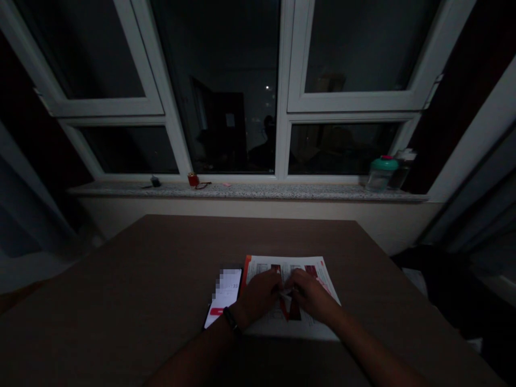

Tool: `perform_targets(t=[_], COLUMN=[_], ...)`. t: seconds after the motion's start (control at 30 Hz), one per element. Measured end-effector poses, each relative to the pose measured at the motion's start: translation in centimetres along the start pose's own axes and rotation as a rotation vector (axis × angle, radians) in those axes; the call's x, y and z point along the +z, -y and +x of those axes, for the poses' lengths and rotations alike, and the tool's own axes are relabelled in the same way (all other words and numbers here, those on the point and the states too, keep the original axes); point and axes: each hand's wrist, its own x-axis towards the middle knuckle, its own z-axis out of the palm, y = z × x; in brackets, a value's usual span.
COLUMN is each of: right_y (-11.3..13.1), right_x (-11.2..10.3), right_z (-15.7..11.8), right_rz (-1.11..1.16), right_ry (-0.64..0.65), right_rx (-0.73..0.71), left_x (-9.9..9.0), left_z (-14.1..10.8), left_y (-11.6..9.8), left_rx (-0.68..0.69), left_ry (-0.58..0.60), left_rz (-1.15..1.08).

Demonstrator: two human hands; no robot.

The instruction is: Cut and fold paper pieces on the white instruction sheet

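Observation:
My left hand (258, 296) and my right hand (310, 295) meet over a printed sheet of paper (318, 279) with red and white panels, which lies on a brown table (161, 279). Between my fingertips is a small folded piece of white and red paper (287, 300), partly hidden by my fingers. A lit smartphone (223, 298) lies just left of the sheet, close to my left hand. A dark band (231, 319) circles my left wrist.
Behind the table runs a speckled stone windowsill (250, 191) below a white-framed window. On it stand a green-lidded glass jar (381, 174), a bottle (403, 169), a small red object (193, 179) and a small dark object (155, 181).

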Motion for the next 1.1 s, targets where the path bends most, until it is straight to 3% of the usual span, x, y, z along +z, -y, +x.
perform_targets(t=[0.2, 0.33, 0.5, 0.6, 0.9, 1.1], right_y=[0.1, 0.4, 0.4, 0.3, 0.6, 0.9], right_x=[0.4, 0.2, 0.2, 0.0, -1.7, -1.9], right_z=[0.0, 0.0, 0.1, 0.1, -0.4, -0.9], right_rz=[-0.105, -0.115, -0.26, -0.353, -0.354, -0.316], right_ry=[0.023, -0.01, 0.065, 0.134, 0.212, 0.195], right_rx=[0.023, 0.052, 0.04, 0.0, -0.212, -0.216], left_x=[-1.4, -1.5, -1.5, -1.7, -2.3, -2.6], left_z=[-0.2, -0.2, 0.0, 0.0, -0.5, -0.7], left_y=[0.0, 0.2, 0.1, -0.2, -1.7, -3.0], left_rx=[0.074, 0.091, 0.063, 0.057, 0.081, 0.095], left_ry=[0.069, 0.074, 0.106, 0.137, 0.159, 0.17], left_rz=[-0.006, -0.006, 0.044, 0.081, 0.209, 0.247])
